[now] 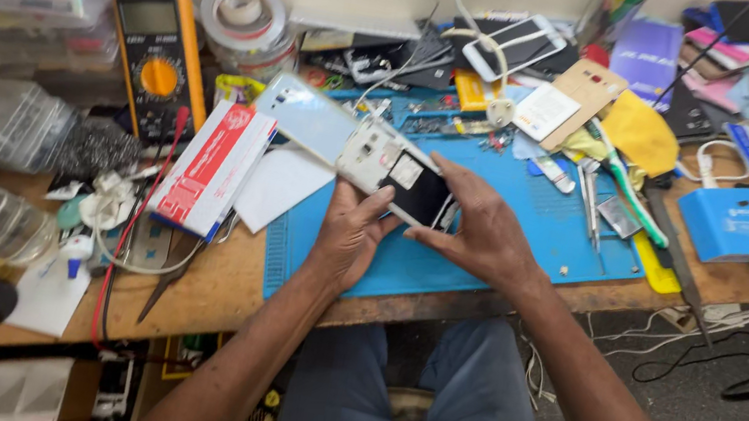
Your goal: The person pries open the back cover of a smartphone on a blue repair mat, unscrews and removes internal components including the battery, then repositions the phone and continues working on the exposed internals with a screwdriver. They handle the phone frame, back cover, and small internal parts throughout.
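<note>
A messy wooden table (209,289) with a blue mat (514,224), and two hands holding an opened phone.

The left hand (353,232) grips the white phone (354,148) from below, fingers curled round it. The right hand (483,229) pinches its dark end. The phone is above the mat, near a red and white box (211,168) and a yellow meter (156,62).

I see both my forearms reaching up from below, bare to the elbow, converging toward the middle. My left hand (350,237) is palm-up, fingers curled upward with the thumb pressed against what it grips. My right hand (483,229) comes in from the right, back of the hand facing me, fingers bent and pinching at the same spot. The two hands sit just beside each other, thumbs nearly touching.
</note>
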